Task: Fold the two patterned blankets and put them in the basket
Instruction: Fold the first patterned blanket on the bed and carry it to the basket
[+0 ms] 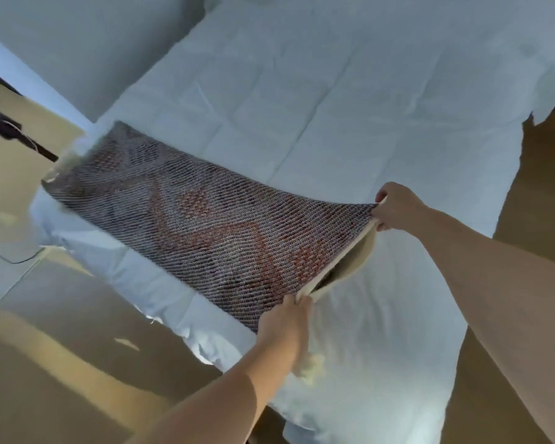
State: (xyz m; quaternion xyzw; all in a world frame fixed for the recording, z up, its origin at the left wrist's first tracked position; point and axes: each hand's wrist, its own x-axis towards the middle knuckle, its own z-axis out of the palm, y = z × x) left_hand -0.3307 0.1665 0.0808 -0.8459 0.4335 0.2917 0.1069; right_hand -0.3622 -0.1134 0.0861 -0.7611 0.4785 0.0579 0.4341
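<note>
White-covered bed [350, 100] on tan wooden floor [61, 363], dim light.

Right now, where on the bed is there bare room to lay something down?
The widest bare patch is the white duvet beyond the patterned blanket, up to the bed's far side. A smaller one lies between the left hand, the right hand and the bed's near edge. The blanket's band itself is taken.
</note>
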